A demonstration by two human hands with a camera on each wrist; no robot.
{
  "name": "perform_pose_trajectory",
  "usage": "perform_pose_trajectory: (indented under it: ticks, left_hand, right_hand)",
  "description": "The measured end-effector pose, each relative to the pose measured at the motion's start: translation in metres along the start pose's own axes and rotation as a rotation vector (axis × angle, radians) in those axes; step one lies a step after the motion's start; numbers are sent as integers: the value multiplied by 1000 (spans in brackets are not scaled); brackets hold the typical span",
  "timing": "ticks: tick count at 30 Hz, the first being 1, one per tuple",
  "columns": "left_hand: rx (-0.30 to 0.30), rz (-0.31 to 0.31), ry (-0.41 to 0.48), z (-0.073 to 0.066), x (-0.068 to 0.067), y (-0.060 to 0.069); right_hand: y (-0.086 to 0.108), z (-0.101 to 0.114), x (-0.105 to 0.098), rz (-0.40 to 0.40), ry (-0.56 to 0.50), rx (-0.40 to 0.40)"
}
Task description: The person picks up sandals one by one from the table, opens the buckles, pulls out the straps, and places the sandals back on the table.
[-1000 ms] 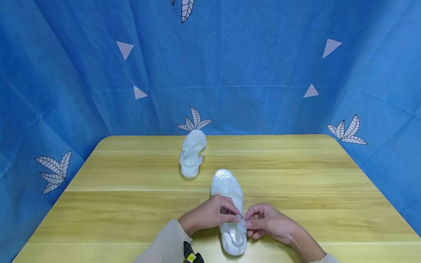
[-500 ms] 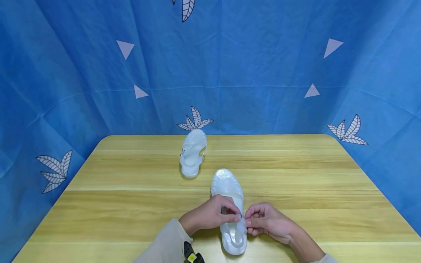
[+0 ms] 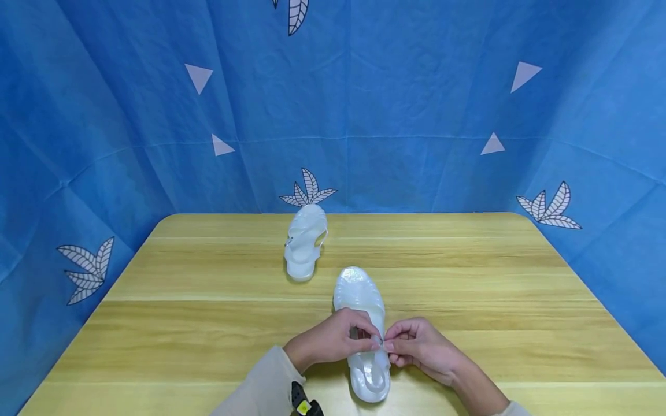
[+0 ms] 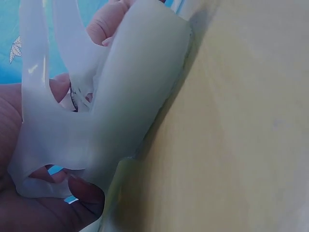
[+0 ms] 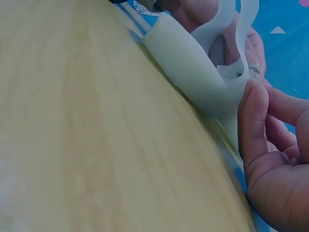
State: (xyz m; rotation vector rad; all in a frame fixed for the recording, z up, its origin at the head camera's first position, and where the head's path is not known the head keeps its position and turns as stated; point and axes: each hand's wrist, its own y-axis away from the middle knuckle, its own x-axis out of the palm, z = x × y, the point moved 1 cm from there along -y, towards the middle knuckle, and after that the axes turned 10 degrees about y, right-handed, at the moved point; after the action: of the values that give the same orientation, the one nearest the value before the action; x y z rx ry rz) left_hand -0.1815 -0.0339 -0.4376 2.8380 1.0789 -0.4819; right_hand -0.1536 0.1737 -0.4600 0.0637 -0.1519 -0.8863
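Currently | hands angled inward, close together | both pinching strap of nearer sandal

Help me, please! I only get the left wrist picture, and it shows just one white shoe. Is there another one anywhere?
Observer: Yes, a second sandal sits near the far edge of the table in the head view.
Child: Cool! What's the right hand doing?
Observer: In the right wrist view, its thumb and forefinger pinch at the strap of the nearer sandal.
Child: Anything else I'm missing?
Observer: In the head view, a black band with a yellow patch shows next to the pale sleeve of the left arm.
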Motion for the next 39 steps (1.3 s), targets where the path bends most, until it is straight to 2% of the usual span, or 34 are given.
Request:
perform_pose_trajectory:
  ticks: [3,6,9,13,15,23,31,39]
  left_hand:
    - [4,-5,-8,1,-1,0]
    - [16,-11,-25,1,-1,-1]
    - [23,-11,-31,2,-1,-1]
    - [31,-5,-47,0,-1,0]
    - [44,-1,-88,-2,-1,0]
    - [143,-25,-320,-7,1,0]
    - [189,-49,-385,-10,1,-1]
    - [163,-53,-367,-8,1,-1]
  right_hand:
    - [-1,0,1,-33,26,16]
    - [-1,2,1,-74,98,21]
    - [0,4,3,-102,210,-3]
    - [1,7,5,-78,284,-66]
    - [1,8,7,-70,288,-77]
    - [0,15,12,-128,385,-64]
    - [1,18,14,-123,424,-98]
    - [2,19,15,-99,368,-84]
